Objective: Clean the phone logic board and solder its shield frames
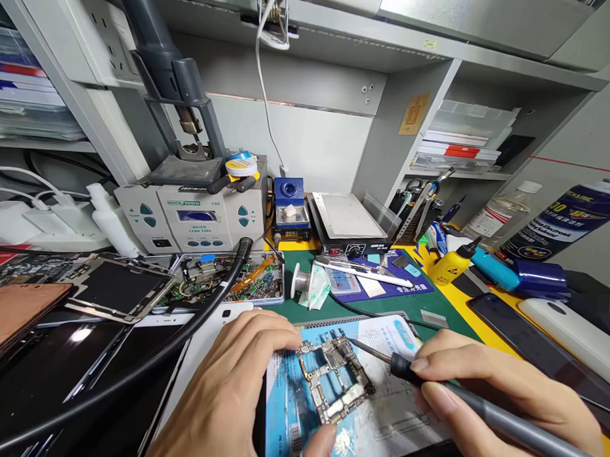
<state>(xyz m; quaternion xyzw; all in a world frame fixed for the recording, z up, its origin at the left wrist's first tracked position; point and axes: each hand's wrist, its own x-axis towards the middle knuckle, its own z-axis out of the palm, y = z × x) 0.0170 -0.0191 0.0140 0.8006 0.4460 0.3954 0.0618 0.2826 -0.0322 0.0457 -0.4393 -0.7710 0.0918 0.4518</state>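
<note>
A phone circuit board (336,373) with cut-out openings lies tilted above a blue and white printed sheet (393,405). My left hand (234,386) grips it by its edges, fingers at the top left corner and thumb at the bottom. In my right hand (499,395) is a soldering iron (508,414), held like a pen with a dark grey handle. Its thin metal tip points left and reaches the board's upper right edge; whether it touches cannot be told.
A grey hot-air station (195,215) stands back left, its black hose (191,331) crossing the left side. Solder wire (302,282), a heating plate (348,220) and a blue soldering stand (288,208) sit behind. Phones (570,358), a yellow bottle (454,260) and cans line the right.
</note>
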